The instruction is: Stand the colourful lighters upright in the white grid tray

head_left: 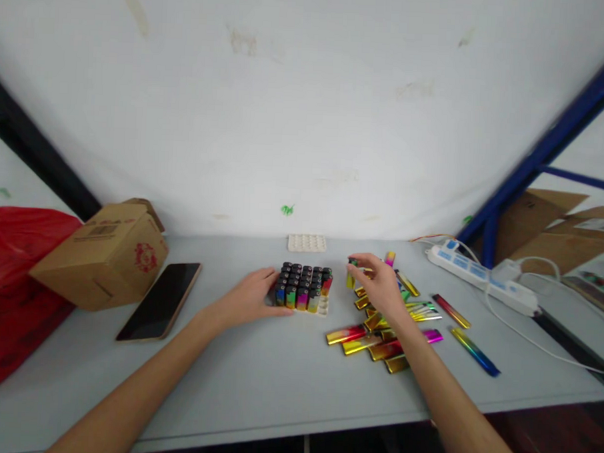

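Several lighters (302, 288) with black tops stand upright in rows in a white plastic tray (323, 307), whose front right holes are bare. My left hand (253, 293) rests at the left side of the tray, thumb and fingers apart around its corner. Between the fingertips of my right hand (377, 278) is an upright yellow-green lighter (350, 274), held just right of the tray and apart from it. Under and around my right forearm lies a loose pile of shiny lighters (361, 344) in gold, red, green and purple; my arm hides part of it.
A second white tray (307, 243) lies by the wall. On the left are a phone (159, 302), a cardboard box (105, 254) and a red bag (19, 294). A power strip (480, 278) with cables runs along the right, beside the blue frame (546, 147). The table's front edge (283, 431) is near me.
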### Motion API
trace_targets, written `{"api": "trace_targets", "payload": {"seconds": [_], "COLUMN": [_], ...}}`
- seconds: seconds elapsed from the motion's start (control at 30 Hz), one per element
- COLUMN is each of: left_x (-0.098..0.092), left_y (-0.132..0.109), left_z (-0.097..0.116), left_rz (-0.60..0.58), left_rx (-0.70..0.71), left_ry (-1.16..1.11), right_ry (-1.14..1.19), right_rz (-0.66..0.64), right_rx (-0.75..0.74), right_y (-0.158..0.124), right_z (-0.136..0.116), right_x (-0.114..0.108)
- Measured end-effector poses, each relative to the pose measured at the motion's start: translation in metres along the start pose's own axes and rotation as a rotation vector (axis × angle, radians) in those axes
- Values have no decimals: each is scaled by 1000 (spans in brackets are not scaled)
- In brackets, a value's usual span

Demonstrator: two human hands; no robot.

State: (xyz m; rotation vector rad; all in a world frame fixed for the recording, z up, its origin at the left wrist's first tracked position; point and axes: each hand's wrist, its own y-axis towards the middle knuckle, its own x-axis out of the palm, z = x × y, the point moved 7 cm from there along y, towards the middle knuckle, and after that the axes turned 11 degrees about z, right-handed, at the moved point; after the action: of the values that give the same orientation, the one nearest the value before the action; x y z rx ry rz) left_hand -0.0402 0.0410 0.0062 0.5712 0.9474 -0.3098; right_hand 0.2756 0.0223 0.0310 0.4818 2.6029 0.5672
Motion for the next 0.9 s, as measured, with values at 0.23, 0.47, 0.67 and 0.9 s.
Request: {"api": "trace_targets", "payload": {"seconds": [0.23, 0.47, 0.67, 0.9], "left_x": [1, 3, 3, 2], "left_y": [0, 1, 1, 1], "left_z": [0, 0, 0, 1], "left_rz": [-18, -30, -25, -42], "left_rx": [-11, 14, 23, -21], "left_ry": [3, -8, -5, -2], "right_ry": [426, 277, -45, -157], "right_rz": [-212, -360, -88, 35], "right_rx": [238, 192, -73, -158], "right_y": [-18, -30, -22, -22], "right_z": [-25, -37, -47, -54], "right_x": [27, 35, 21, 10]}}
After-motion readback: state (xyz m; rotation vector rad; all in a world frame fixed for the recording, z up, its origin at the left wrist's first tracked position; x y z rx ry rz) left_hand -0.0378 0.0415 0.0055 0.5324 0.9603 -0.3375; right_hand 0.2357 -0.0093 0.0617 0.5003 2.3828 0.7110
